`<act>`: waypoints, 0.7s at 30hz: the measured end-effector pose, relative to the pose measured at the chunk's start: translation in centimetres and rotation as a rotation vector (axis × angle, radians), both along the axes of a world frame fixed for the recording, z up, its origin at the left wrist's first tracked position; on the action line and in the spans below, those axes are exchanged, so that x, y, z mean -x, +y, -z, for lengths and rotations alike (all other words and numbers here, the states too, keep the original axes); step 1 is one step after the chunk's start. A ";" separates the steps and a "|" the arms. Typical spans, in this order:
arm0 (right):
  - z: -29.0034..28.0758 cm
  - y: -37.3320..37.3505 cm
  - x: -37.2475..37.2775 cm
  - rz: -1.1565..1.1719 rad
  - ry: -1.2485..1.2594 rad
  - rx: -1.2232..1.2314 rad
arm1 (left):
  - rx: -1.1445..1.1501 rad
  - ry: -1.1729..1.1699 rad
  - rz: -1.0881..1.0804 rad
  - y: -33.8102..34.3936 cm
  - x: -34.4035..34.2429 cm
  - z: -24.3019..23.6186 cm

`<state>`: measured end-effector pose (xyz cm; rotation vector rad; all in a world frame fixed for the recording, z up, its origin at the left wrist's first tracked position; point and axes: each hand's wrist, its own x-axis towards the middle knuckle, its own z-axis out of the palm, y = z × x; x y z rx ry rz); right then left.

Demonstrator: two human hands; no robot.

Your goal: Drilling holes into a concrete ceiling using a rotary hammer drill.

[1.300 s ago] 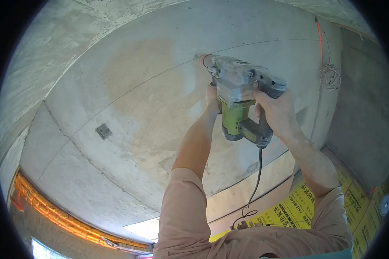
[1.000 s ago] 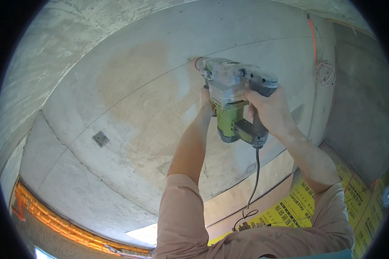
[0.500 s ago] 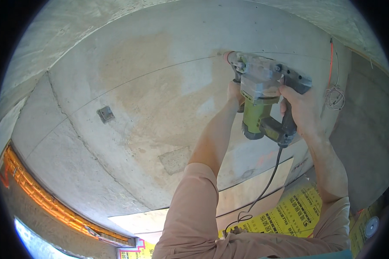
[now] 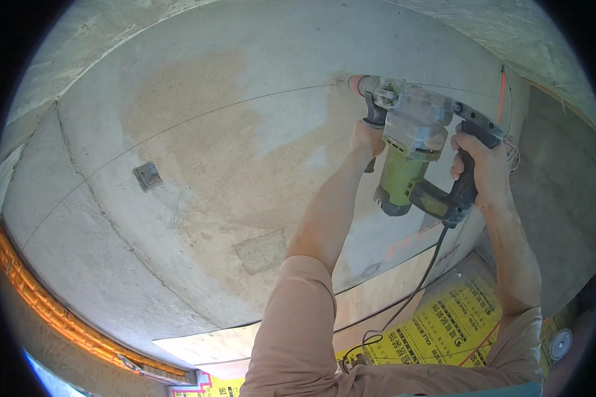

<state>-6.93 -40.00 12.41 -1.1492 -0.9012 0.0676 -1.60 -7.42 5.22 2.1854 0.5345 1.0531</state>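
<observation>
A dusty green and black rotary hammer drill (image 4: 404,169) is held up at the grey concrete wall (image 4: 291,126), its red-collared nose pointing left. Close to the nose, a brown dust mark surrounds a spot on the thin dark line that curves across the wall; how far the bit reaches in is hard to make out. My left hand (image 4: 368,139) is closed round the black side handle. Round the rear grip, my right hand (image 4: 480,162) is wrapped with its fingers curled. A black power cord (image 4: 422,281) hangs from the bottom of that grip.
An open electrical box (image 4: 148,176) is set in the wall at left. Orange pipes (image 4: 53,308) run along the lower left. Pale boards (image 4: 371,291) lean at the wall's foot, beside yellow printed sheeting (image 4: 453,324). An orange cable (image 4: 502,92) hangs at right.
In the view, the drill and both hands have shifted right and the drill's rear end looks tilted slightly lower. The wall features have slid left. Both hands keep their grip.
</observation>
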 end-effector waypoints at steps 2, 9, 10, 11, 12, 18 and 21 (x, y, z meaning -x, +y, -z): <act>0.4 0.3 -0.1 -0.056 0.073 -0.085 | -0.073 0.116 -0.087 -0.4 0.7 -0.8; 3.2 1.5 0.3 -0.052 0.164 -0.153 | 0.006 0.108 -0.211 -2.1 3.9 -1.4; 3.6 1.7 0.3 -0.061 0.154 -0.158 | -0.002 0.097 -0.159 -2.0 3.9 -1.4; 4.1 1.9 0.3 -0.084 0.186 -0.182 | 0.029 0.113 -0.111 -1.8 3.9 -1.4; 4.3 2.1 0.3 -0.112 0.251 -0.186 | -0.002 0.068 -0.120 -1.6 3.7 -1.5; 3.9 1.9 0.0 -0.050 0.161 -0.147 | -0.063 0.130 -0.128 -2.2 3.6 -1.3; 2.5 1.7 0.1 -0.008 0.112 -0.128 | 0.032 0.082 -0.094 -2.9 3.6 -1.8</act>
